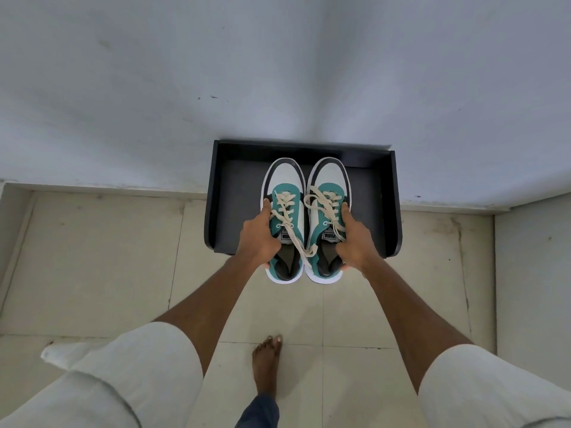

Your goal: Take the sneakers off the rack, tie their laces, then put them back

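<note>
The left hand (259, 234) is wrapped around the outer side of the left sneaker (285, 220), and the right hand (354, 239) is clamped the same way on the right sneaker (328, 219), so the 2 shoes are pressed side by side between the palms, toes pointing far, heels hanging over the near edge of the black rack (221, 193). The cream laces (301, 242) lie loose, 1 strand trailing across the gap between the shoes, with no bow visible, so this reads as the taking-off step: the pair is being lifted or drawn toward the person. Next comes setting them down on the tiled floor (123, 257), which is open near and left. The rack's raised side walls leave room, but the white wall (278, 72) closes the far side.
</note>
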